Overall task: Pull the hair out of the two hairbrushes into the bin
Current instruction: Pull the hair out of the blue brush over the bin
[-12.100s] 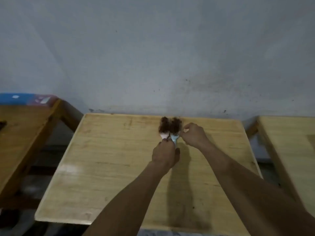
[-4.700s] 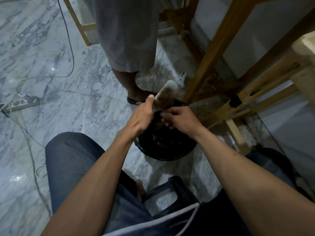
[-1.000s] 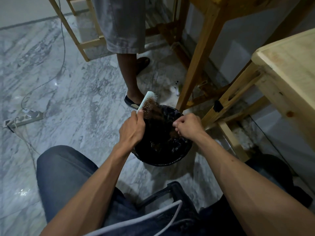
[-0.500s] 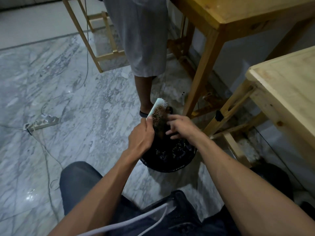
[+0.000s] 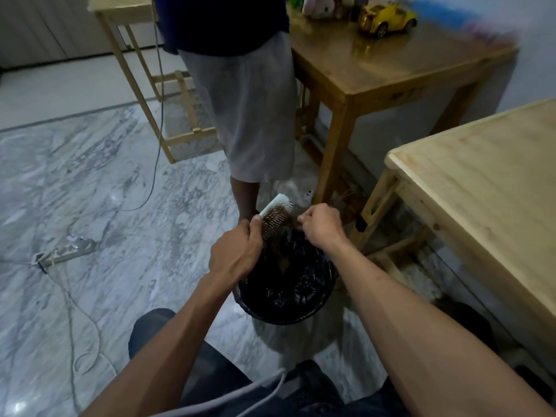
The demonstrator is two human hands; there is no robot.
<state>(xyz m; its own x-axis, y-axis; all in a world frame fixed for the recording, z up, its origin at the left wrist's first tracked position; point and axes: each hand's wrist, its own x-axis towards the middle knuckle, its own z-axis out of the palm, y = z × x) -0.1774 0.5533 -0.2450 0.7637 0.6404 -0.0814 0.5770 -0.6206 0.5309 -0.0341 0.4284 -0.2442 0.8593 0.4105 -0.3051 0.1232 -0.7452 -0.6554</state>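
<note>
My left hand (image 5: 236, 251) grips a white hairbrush (image 5: 275, 216) by its handle and holds it tilted over the far rim of the bin (image 5: 285, 317), a round one lined with a black bag. Brown hair (image 5: 287, 219) clings to the bristles. My right hand (image 5: 322, 225) is pinched on a strand of that hair just right of the brush head. A clump of brown hair (image 5: 282, 261) lies inside the bin. Only one brush shows clearly; whether a second is in my left hand I cannot tell.
A person in grey shorts (image 5: 249, 115) stands just beyond the bin. A dark wooden table (image 5: 391, 70) with a yellow toy car (image 5: 385, 19) is at the back right, a pale wooden table (image 5: 481, 182) at the right. A power strip (image 5: 69, 251) and cables lie on the marble floor.
The view has tilted up, showing more of the tables. My right hand has drawn slightly to the right, away from the brush head, pinching hair.
</note>
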